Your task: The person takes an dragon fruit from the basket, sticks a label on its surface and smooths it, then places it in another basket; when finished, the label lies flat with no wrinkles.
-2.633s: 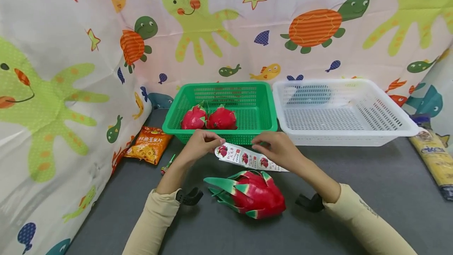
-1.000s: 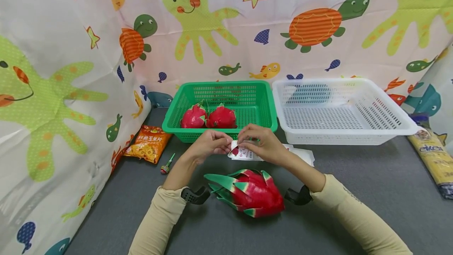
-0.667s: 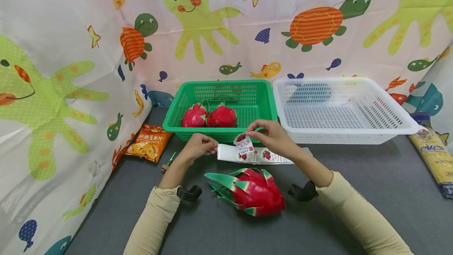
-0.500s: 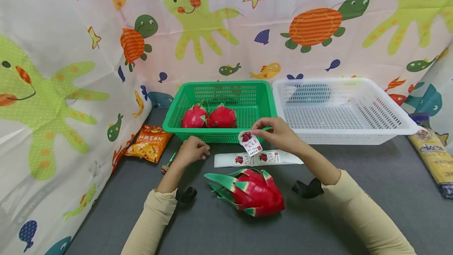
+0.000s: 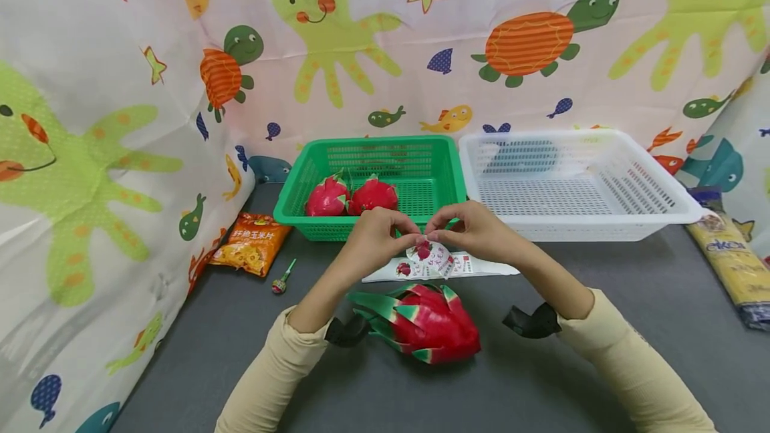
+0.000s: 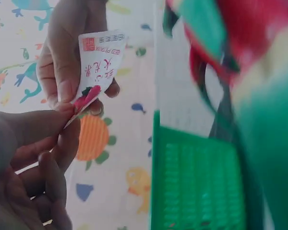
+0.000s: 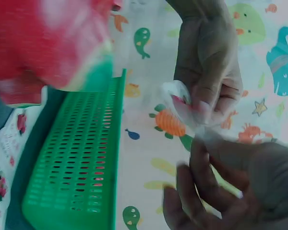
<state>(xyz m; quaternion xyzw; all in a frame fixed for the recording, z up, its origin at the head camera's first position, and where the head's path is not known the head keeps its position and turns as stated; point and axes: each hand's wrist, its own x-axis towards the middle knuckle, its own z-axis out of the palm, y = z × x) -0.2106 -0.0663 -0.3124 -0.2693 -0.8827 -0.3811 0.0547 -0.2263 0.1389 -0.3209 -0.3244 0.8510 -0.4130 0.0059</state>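
Observation:
Between both hands hangs a white sticker [image 5: 434, 258] with a dragon fruit picture and red print. My left hand [image 5: 380, 238] and my right hand [image 5: 475, 227] pinch its upper edge between thumb and index finger, fingertips close together. The left wrist view shows the sticker [image 6: 103, 57] bent near the fingertips; in the right wrist view it is blurred. Below it, a strip of the same stickers [image 5: 490, 268] lies on the table, partly covered by the held one. Nearer to me rests a large red dragon fruit [image 5: 442, 326] with green scales, touched by neither hand.
Behind the hands stands a green basket [image 5: 367, 226] holding two smaller dragon fruits [image 5: 373, 196]. To its right is a white basket [image 5: 583, 229]. An orange snack bag [image 5: 249, 244] and a lollipop [image 5: 279, 284] lie left; a yellow packet [image 5: 730, 262] lies far right.
The right hand peeled one sticker off the strip and lifted it. The left hand let go of the strip, drew back left, then came over to pinch the sticker too.

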